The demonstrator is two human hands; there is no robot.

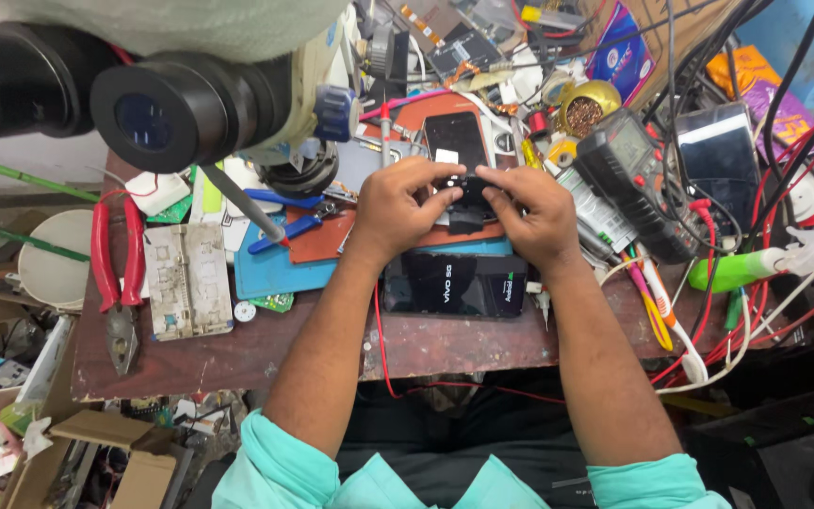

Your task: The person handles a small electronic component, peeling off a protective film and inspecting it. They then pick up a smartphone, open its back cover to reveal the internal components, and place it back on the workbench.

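My left hand (402,205) and my right hand (531,212) meet over the middle of a cluttered workbench (266,353). Both pinch a small black part (468,200) between their fingertips. Just beyond the fingers lies a dark phone (454,139) with a small white sticker on it. A black phone box (452,285) rests on the bench below my wrists. My forearms reach in from teal sleeves at the bottom.
A microscope with black eyepieces (181,108) looms at upper left. Red-handled pliers (117,273), a white board (187,281) and blue tweezers (289,229) lie left. A black multimeter (635,179), a green spray bottle (741,269) and tangled wires crowd the right.
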